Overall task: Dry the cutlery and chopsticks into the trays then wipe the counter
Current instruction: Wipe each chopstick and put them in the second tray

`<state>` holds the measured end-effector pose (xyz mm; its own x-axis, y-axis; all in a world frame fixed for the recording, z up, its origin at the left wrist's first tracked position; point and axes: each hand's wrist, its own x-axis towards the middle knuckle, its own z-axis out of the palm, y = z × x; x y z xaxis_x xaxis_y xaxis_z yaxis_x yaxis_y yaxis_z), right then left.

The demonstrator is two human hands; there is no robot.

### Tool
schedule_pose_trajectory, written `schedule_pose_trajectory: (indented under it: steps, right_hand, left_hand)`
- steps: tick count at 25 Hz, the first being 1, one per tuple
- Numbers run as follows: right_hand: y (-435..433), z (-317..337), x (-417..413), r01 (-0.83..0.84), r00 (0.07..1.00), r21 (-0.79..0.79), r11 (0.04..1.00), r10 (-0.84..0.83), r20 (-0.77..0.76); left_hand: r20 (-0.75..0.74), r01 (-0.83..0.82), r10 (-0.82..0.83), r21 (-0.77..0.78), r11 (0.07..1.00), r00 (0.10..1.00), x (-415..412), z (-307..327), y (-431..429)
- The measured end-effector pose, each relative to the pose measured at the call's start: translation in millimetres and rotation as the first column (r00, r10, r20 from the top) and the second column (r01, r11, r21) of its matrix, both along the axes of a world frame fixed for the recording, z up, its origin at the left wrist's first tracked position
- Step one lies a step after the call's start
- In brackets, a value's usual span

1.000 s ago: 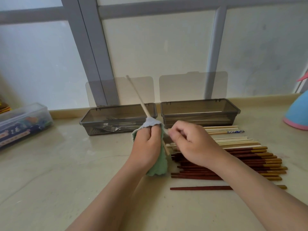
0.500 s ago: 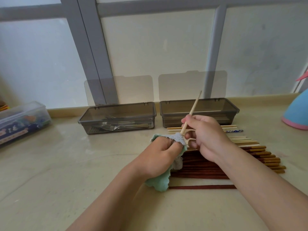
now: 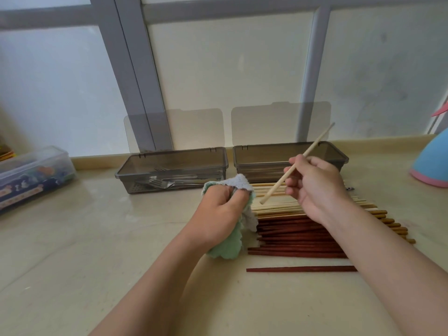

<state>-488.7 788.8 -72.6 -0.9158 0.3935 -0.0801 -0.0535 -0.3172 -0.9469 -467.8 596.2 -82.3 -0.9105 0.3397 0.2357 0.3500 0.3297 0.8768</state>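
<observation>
My left hand (image 3: 219,214) grips a green and grey cloth (image 3: 230,248) above the counter. My right hand (image 3: 315,187) pinches a pale bamboo chopstick (image 3: 315,145) that slants from lower left to upper right, free of the cloth. Below lie a row of pale chopsticks (image 3: 274,207) and a row of dark red chopsticks (image 3: 295,236); one red chopstick (image 3: 300,269) lies apart in front. Two grey trays stand behind: the left tray (image 3: 169,157) holds forks, the right tray (image 3: 266,151) holds chopsticks.
A clear plastic box (image 3: 31,175) with colourful contents sits at the left. A blue and pink object (image 3: 434,166) stands at the right edge. Both tray lids stand open against the frosted window. The beige counter (image 3: 97,238) stretches to the left and front.
My right hand pulled the pale chopstick out of the cloth and carried it to the right, in front of the right tray. My left hand stayed with the cloth.
</observation>
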Motion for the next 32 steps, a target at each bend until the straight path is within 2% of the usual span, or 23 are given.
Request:
schedule_pose_trajectory:
  steps: [3, 6, 8, 10, 11, 14, 16, 19, 24, 28, 32]
  right_hand:
    - [1, -1, 1, -0.045, 0.995, 0.268, 0.962, 0.067, -0.073]
    - [3, 0, 2, 0.027, 0.991, 0.566, 0.824, 0.054, -0.125]
    - [9, 0, 4, 0.078, 0.983, 0.793, 0.604, 0.084, -0.161]
    - [14, -1, 3, 0.136, 0.977, 0.946, 0.294, 0.118, -0.177]
    - [17, 1, 0, 0.164, 0.977, 0.972, 0.167, 0.106, -0.183]
    - [25, 13, -14, 0.199, 0.980, 0.972, -0.125, -0.003, -0.201]
    - [29, 17, -27, 0.152, 0.982, 0.956, -0.250, -0.070, -0.174]
    - [37, 17, -46, 0.069, 0.984, 0.951, -0.302, -0.136, -0.115]
    - [39, 16, -61, -0.032, 0.990, 0.969, -0.247, -0.139, -0.002]
    - [37, 15, -53, 0.013, 0.992, 0.974, -0.227, -0.120, -0.042]
    - [45, 5, -31, 0.068, 0.990, 0.990, -0.125, -0.111, -0.082]
  left_hand:
    - [0.119, -0.041, 0.026, 0.123, 0.992, 0.993, -2, 2, -3]
    - [0.317, -0.242, 0.146, 0.291, 0.926, 0.937, -4, 3, -1]
    - [0.444, -0.346, 0.163, 0.369, 0.863, 0.881, -6, 4, -1]
    - [0.478, -0.346, 0.128, 0.403, 0.847, 0.869, -9, 3, -3]
    - [0.470, -0.328, 0.111, 0.409, 0.851, 0.876, -10, 2, -2]
    - [0.456, -0.310, 0.099, 0.415, 0.855, 0.884, -9, 0, -1]
    - [0.450, -0.326, 0.125, 0.402, 0.856, 0.884, -9, -1, -1]
    - [0.440, -0.333, 0.144, 0.388, 0.860, 0.886, -8, -2, 0]
    - [0.435, -0.341, 0.167, 0.360, 0.868, 0.885, -8, -1, -1]
    - [0.425, -0.341, 0.166, 0.379, 0.860, 0.890, -6, 0, -1]
    - [0.401, -0.330, 0.165, 0.385, 0.862, 0.901, -4, 2, 0]
